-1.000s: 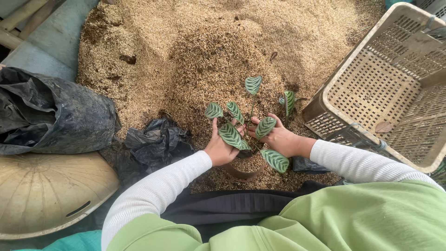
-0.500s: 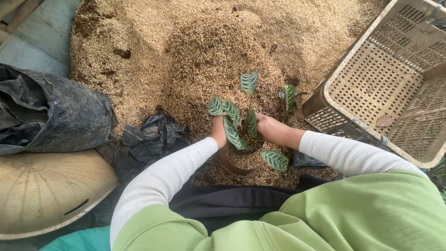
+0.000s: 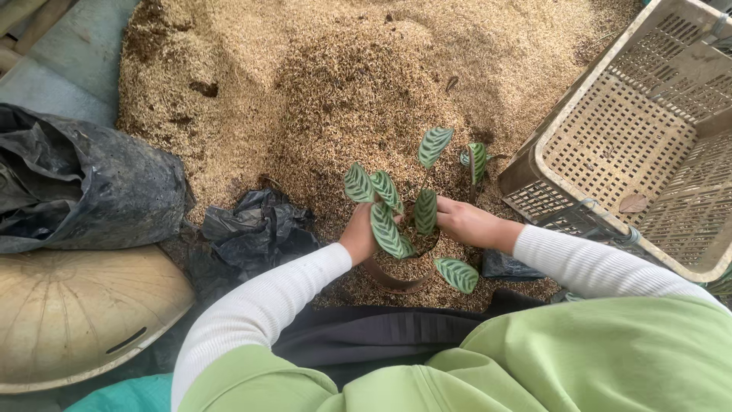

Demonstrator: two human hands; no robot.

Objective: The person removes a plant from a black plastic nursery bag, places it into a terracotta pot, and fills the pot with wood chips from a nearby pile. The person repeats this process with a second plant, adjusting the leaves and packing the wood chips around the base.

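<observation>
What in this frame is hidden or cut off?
- Left hand fingers: head view, behind the striped leaves.
- Pot far rim: covered by leaves and both hands; right hand fingertips hidden too.
- Plastic crate: cut by the right edge.
- Woven hat: cut by the left edge.

Glossy striped leaves (image 3: pixel 387 229); rough, perhaps husk-like mulch (image 3: pixel 343 84); matt plastic crate (image 3: pixel 648 145).
</observation>
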